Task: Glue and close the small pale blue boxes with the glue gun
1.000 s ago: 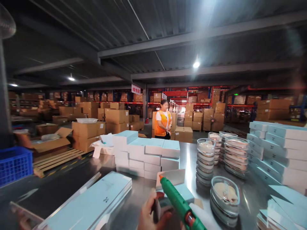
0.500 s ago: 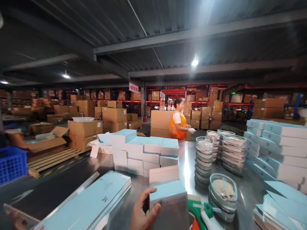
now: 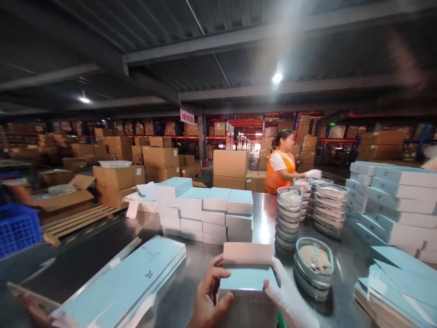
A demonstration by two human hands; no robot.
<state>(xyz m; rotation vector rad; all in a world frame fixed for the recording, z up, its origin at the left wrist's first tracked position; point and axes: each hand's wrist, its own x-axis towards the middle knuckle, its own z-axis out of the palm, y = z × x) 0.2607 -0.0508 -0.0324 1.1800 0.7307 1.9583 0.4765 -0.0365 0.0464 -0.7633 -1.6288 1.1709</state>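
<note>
Both hands grip a pale blue box (image 3: 248, 278) low over the steel counter (image 3: 191, 269): bare left hand (image 3: 208, 298), gloved right hand (image 3: 290, 300). Stacked boxes (image 3: 205, 214) stand beyond it, lidded glass dishes (image 3: 313, 266) just right, flat cartons (image 3: 126, 287) left.

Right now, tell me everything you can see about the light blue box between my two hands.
The light blue box looks like matte cardboard, rectangular, with its pale, pinkish-white lid flap standing open at the far edge. It sits low at the near edge of the shiny metal table, partly cut off by the picture. The bare left hand grips its left side, thumb in front; the white-gloved right hand holds its right side. What is inside cannot be seen.
</note>
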